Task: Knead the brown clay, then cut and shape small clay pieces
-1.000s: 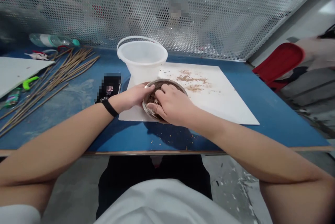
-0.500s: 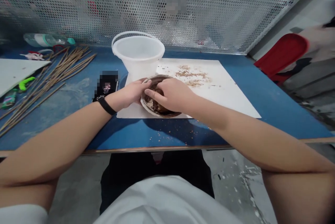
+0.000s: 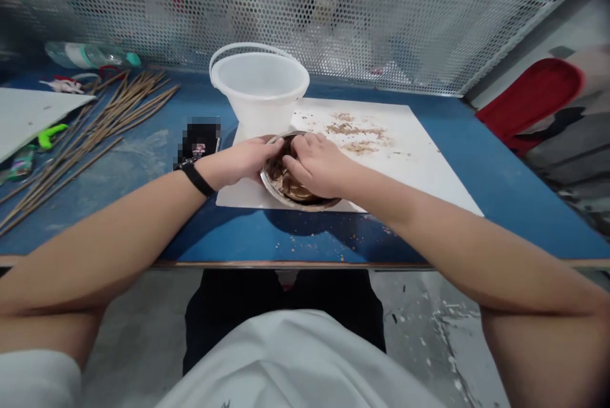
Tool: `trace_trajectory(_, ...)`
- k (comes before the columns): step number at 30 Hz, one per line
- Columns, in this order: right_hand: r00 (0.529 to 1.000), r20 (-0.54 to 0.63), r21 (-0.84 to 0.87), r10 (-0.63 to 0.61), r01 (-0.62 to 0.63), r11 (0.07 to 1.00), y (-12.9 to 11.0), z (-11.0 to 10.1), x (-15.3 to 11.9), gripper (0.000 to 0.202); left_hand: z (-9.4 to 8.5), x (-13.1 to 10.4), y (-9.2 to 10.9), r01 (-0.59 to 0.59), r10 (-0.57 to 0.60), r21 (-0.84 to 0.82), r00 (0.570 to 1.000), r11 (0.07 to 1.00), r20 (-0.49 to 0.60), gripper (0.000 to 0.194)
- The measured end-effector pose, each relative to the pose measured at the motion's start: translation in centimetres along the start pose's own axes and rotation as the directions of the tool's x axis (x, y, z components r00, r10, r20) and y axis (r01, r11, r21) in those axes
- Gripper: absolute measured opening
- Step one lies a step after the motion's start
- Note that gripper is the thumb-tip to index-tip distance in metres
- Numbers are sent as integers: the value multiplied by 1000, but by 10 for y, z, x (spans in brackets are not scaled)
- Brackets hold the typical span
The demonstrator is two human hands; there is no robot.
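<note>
A round, metallic-looking bowl (image 3: 277, 197) is at the centre of the work, over the near edge of a white board (image 3: 443, 182) and in front of a white plastic bucket (image 3: 260, 112). Its mouth seems tipped toward the person, which would open the inside to view. Whether its base rests on the board or is held up cannot be told, though a shadow falls on the blue table (image 3: 190, 230) just below.

The left hand (image 3: 250, 157) grips the bowl's far left side, thumb over the rim and the other fingers around the outside, probably to stop it sliding or turning. That leaves the right hand (image 3: 317, 163) free to reach inside: its fingers curl down among brown, crumbly matter (image 3: 279, 173), bent and fairly close together. Whether they pinch anything is hidden.

The board probably serves as a work surface that catches spill, since brown crumbs (image 3: 355, 131) lie across it; more bits dot the table's near edge. The bucket, handle up at the back, stands within easy reach. A phone (image 3: 200, 141), thin sticks (image 3: 119, 115) and a bottle (image 3: 90, 55) lie leftward, outside the working spot.
</note>
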State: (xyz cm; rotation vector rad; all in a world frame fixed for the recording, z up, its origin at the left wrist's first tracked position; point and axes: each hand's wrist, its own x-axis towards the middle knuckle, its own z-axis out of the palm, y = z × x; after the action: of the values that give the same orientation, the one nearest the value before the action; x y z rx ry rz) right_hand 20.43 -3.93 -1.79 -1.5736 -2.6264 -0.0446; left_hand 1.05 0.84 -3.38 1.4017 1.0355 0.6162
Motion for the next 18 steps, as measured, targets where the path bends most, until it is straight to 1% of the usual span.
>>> trace_trajectory(2,999,-45,-27,1,-3,1000,3,4,5,54,0,-1,2,27,-27,28,1000,999,-7,38)
trace_trajectory(4,994,-89,-25,-67,65,998,5,3,6,54,2,-3,4,44,-44,20,999,999,-22,37)
trace_trajectory(6,983,-104,5,-154,156,988,8,-2,2,54,5,-4,5,45,-46,-17,998,999,-39,36)
trace_trajectory(8,977,-57,61,-205,208,976,12,-9,-3,49,8,-5,5,46,-48,-42,998,998,-45,35)
trace_trajectory(10,977,38,108,-210,205,973,15,-17,-8,47,9,-6,5,46,-48,-39,998,998,-42,36)
trace_trajectory(12,972,110,136,-209,194,972,17,-23,-10,53,9,-7,5,60,-61,-27,997,998,-41,38)
trace_trajectory(14,966,122,159,-229,208,965,17,-28,-10,59,7,-8,5,65,-65,-27,997,998,-27,39)
trace_trajectory(15,962,125,168,-242,220,961,17,-30,-10,58,7,-8,5,63,-64,-27,998,998,-19,39)
trace_trajectory(18,957,151,176,-246,219,960,14,-33,-8,45,6,-8,5,51,-51,-21,999,998,-8,40)
